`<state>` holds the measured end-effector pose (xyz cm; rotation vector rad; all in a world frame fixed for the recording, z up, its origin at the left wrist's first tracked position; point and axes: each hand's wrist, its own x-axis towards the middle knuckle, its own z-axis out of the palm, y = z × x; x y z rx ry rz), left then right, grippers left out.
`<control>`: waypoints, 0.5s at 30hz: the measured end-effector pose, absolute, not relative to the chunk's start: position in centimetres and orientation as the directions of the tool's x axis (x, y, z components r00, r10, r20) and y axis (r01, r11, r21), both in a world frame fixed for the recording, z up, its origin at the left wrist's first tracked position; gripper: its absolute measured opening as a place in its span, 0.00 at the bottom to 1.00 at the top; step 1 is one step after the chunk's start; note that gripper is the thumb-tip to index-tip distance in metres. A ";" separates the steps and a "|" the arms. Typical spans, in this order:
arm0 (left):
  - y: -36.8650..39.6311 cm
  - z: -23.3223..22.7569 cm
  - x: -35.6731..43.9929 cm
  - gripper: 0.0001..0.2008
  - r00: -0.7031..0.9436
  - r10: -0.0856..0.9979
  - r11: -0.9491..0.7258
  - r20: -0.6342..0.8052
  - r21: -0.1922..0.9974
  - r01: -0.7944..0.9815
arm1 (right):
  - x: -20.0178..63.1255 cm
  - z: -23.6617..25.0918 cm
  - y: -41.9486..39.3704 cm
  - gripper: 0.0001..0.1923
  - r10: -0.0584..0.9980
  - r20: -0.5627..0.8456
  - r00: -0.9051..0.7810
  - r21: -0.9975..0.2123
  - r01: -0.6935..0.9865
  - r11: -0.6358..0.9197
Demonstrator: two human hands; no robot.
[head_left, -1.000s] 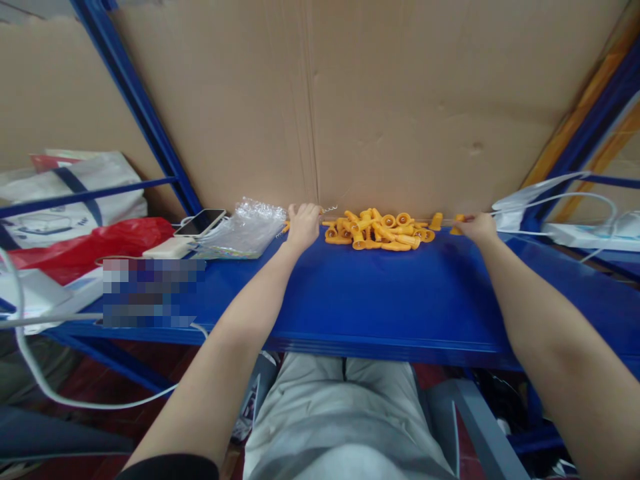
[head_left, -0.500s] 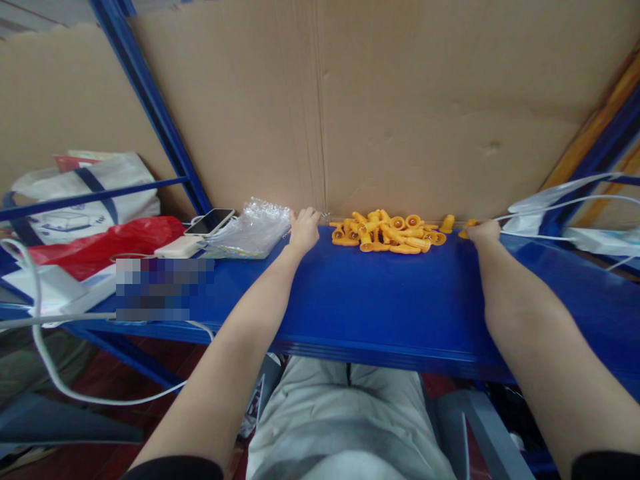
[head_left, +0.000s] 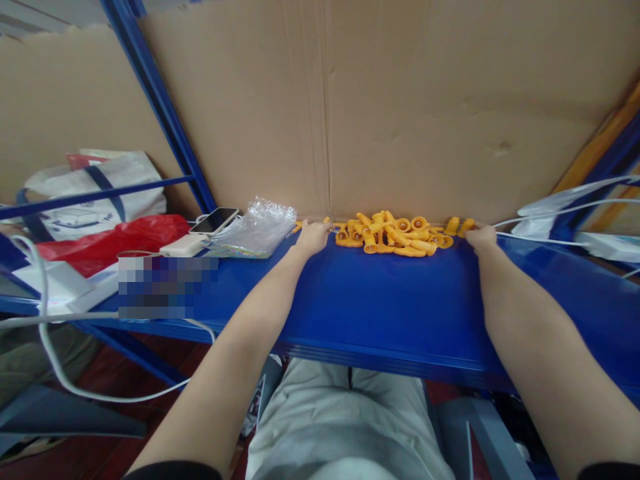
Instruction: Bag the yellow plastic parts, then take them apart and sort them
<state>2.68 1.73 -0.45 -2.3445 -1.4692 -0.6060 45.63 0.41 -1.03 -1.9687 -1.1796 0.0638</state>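
A heap of orange hollow plastic pieces (head_left: 383, 233) with flared, cup-like ends lies at the back of the blue table. My left hand (head_left: 313, 239) is just left of the heap, fingers closed; an orange tip (head_left: 327, 220) shows above them, and a small shiny bit sits beside it. More orange (head_left: 297, 227) is visible behind that hand's left side. To the right of the heap, my right hand (head_left: 483, 237) pinches an orange plastic piece (head_left: 468, 225). Close beside that piece stands another orange piece (head_left: 453, 225). The fingertips of both hands are partly hidden.
Clear plastic bags (head_left: 260, 230), a phone (head_left: 215, 221), a white box-like device (head_left: 185, 245) and a red bag (head_left: 125, 239) are on the left. A cardboard sheet (head_left: 410, 107) closes off the back. White cables and a power strip (head_left: 611, 247) lie at right.
My left hand has shifted right toward the heap, and an orange tip now shows at its fingers. My right hand has brought its orange piece closer to the standing one.
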 end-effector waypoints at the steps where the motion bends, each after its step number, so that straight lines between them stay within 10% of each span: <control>1: 1.8 -0.5 2.7 0.16 0.390 0.795 -0.423 0.464 -0.037 0.905 | 45.5 -1.0 0.3 0.23 0.748 0.321 0.581 -0.695 0.681 -0.231; 15: 3.3 -1.2 1.4 0.21 0.283 0.885 -0.315 0.369 0.028 0.949 | 45.5 -1.2 0.1 0.26 0.658 0.220 0.720 -0.846 0.477 -0.239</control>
